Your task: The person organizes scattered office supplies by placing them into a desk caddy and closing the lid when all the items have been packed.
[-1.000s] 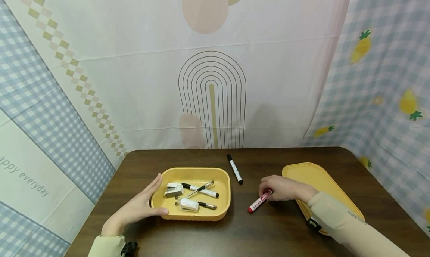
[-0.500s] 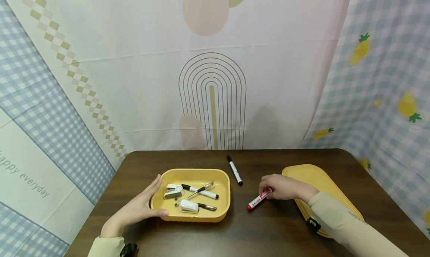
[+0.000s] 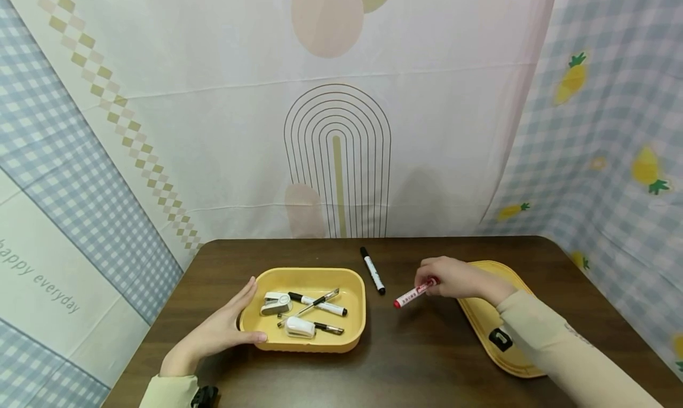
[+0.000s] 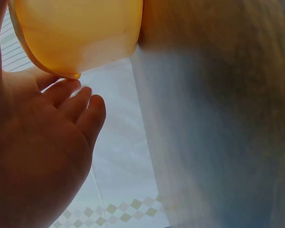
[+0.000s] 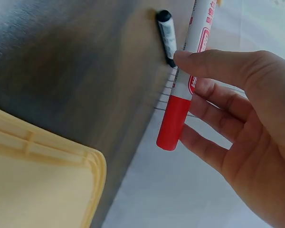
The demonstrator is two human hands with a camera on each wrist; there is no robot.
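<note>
My right hand point(image 3: 445, 277) pinches a red marker point(image 3: 413, 293) by its rear end and holds it lifted above the brown table point(image 3: 427, 360). In the right wrist view the red marker point(image 5: 187, 80) sits between thumb and fingers point(image 5: 213, 66). My left hand point(image 3: 221, 331) rests flat against the left side of a yellow tray point(image 3: 357, 313), fingers straight. In the left wrist view the yellow tray point(image 4: 80, 33) sits just above the left hand's fingers point(image 4: 80, 102). The tray holds a black-and-white marker point(image 3: 320, 303), two thin pens and two small white staplers point(image 3: 275, 302).
A black-capped marker point(image 3: 372, 270) lies on the table between tray and right hand; the same black-capped marker point(image 5: 166, 35) shows in the right wrist view. A yellow lid point(image 3: 488, 331) lies at the right under my right forearm. Patterned cloth walls enclose the table.
My right hand has picked the red marker up off the table and moved it up and away from me. The left hand and the tray have stayed still.
</note>
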